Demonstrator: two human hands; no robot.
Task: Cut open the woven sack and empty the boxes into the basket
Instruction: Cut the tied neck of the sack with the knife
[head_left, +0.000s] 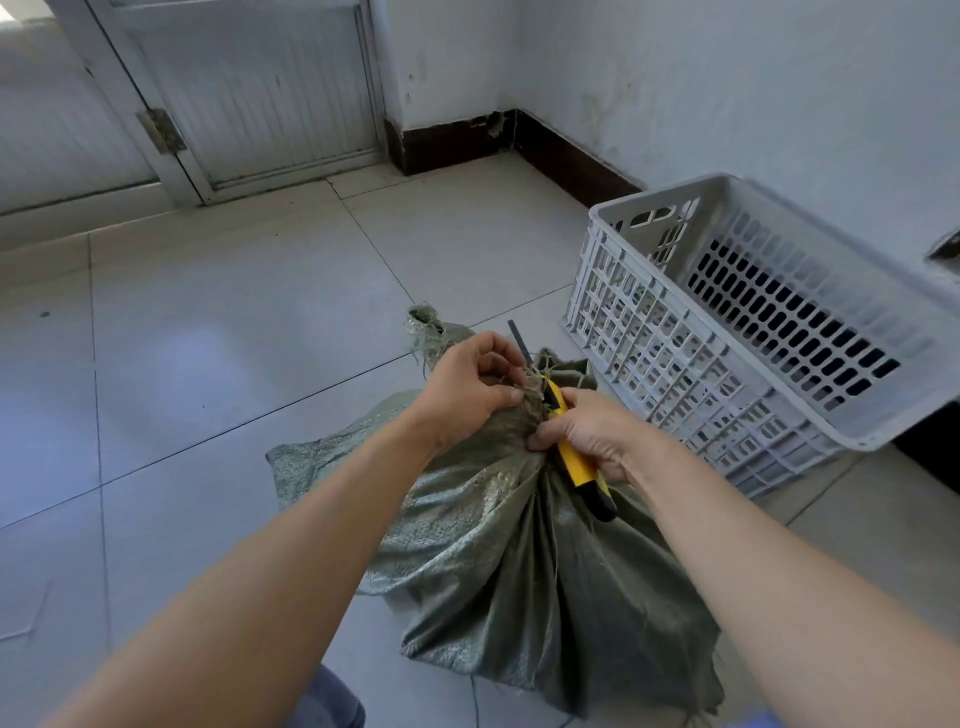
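Head view, looking down: green woven sack (519, 545) standing on the tiled floor (208, 364) at centre, neck bunched and bound with twine (530, 395). Left hand (470, 382) pinched tight around the gathered neck and loose fibres, holding it steady. Right hand (589, 434) wrapped around the yellow utility knife (571, 452), blade (521, 343) extended and pointing toward 12 o'clock, lying right against the knot. Clearly the opening step: cutting the tie, sack not yet open, no boxes in sight. Next move probably calls for drawing the edge through the twine away from the left fingers, which sit touching the same bundle, so close that a slip looks risky. White plastic basket (779, 332) waiting at 2 o'clock, near the sack, tilted on its side with the mouth facing this way; would likely need righting or dragging closer before tipping anything in. Door (249, 93) at 11 o'clock, well apart; nothing on the floor blocking the path between sack and basket.
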